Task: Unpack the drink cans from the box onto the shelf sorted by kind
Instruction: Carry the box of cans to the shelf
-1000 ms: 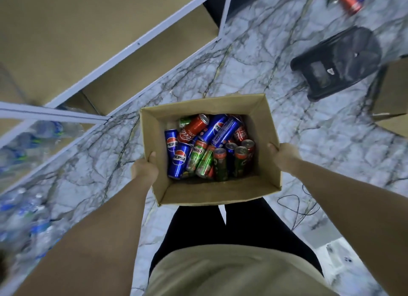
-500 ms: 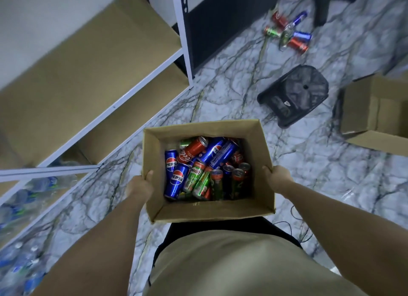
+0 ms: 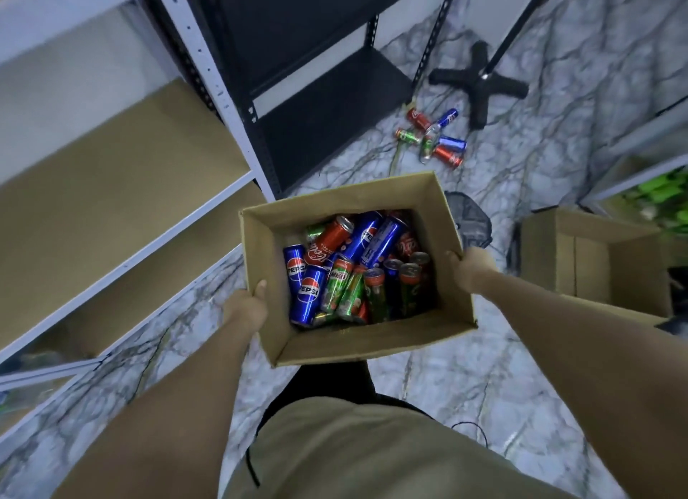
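An open cardboard box (image 3: 372,344) is held in the air in front of me. My left hand (image 3: 245,306) grips its left wall, thumb over the rim. My right hand (image 3: 471,271) grips the right wall. Inside lie several cans in a jumble: blue Pepsi cans (image 3: 307,290), a red Coca-Cola can (image 3: 327,239) and green cans with red tops (image 3: 340,288). The white shelf unit with tan boards (image 3: 111,200) stands to my left, its visible boards bare.
A black shelf unit (image 3: 316,89) stands ahead. Several loose cans (image 3: 433,137) lie on the marble floor beyond the box, near a black cross-shaped stand base (image 3: 480,81). A black stool (image 3: 469,219) and a second open cardboard box (image 3: 595,260) sit to the right.
The view has swung up and forward; the box stays held by both hands and now sits further right, away from the white shelf. The black shelf and stand base have come into view.
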